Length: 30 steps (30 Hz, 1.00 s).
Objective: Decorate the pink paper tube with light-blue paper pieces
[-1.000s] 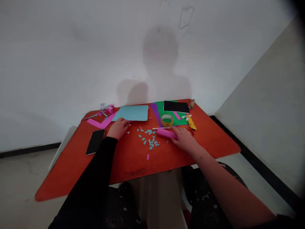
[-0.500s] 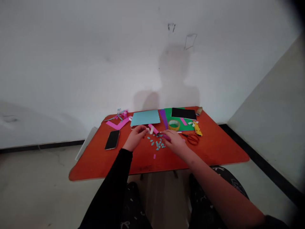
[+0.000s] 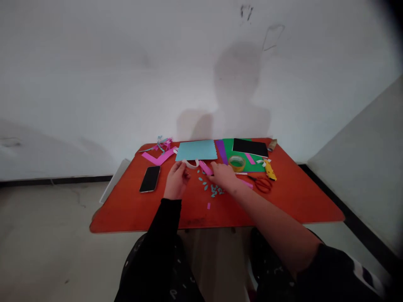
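Left hand [image 3: 176, 181] pinches the white strip [image 3: 192, 165]; right hand [image 3: 224, 176] meets the pink roll [image 3: 205, 167], grip unclear. Advisable: strip taut, roll steady.

Plain black long fabric sleeve [image 3: 160, 243] on the left, reaching the wrist; black fabric sleeve [image 3: 330, 268] on the right stops around the elbow; broad white stripe [image 3: 359, 270] with a darker patch beside it, on that sleeve toward the near right corner; right forearm [image 3: 273, 222] bare past the sleeve; left hand [image 3: 175, 180] and right hand [image 3: 224, 175] bare; black fabric trousers [image 3: 185, 274] at the near edge, small scattered white printed marks; print too dim to make out.
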{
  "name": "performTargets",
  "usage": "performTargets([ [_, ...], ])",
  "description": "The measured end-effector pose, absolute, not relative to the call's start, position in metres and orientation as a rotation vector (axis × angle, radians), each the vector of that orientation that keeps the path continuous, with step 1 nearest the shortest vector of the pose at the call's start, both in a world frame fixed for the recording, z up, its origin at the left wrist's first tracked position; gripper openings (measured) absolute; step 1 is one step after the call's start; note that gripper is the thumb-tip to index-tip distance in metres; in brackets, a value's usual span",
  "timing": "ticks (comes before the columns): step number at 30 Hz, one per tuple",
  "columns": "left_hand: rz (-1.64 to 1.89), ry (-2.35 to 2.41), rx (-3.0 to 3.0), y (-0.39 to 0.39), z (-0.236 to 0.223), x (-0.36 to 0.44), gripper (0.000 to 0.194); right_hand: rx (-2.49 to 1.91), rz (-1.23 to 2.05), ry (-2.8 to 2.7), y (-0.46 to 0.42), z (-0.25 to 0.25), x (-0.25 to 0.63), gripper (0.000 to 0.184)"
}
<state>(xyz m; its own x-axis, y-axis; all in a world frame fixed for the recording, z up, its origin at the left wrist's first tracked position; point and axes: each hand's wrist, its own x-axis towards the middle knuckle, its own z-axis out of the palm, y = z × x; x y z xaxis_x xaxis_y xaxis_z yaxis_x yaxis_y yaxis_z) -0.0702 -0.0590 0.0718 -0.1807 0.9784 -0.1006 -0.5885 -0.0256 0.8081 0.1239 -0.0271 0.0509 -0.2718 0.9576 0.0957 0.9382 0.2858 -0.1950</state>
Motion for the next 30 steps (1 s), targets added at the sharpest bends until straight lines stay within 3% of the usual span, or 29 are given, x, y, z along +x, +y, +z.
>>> performTargets([
  [11,1.530,0.755,0.503,-0.055,0.087,-0.078,0.031,-1.571,0.004,-2.430,-0.024,0.064,0.135,0.022],
  [18,1.396,0.817,0.545,-0.062,0.093,-0.064,0.035,-1.466,0.074,-2.081,0.007,0.069,0.142,0.028],
  [22,1.329,0.810,0.619,-0.071,0.092,-0.052,0.039,-1.357,0.136,-1.849,-0.019,0.078,0.141,0.034],
  [28,1.207,0.815,0.817,-0.094,0.087,-0.023,0.043,-1.090,0.819,-1.803,-0.088,0.087,0.138,0.024],
  [30,1.200,0.829,0.830,-0.099,0.085,-0.014,0.044,-1.065,0.879,-1.775,-0.096,0.085,0.142,0.021],
])
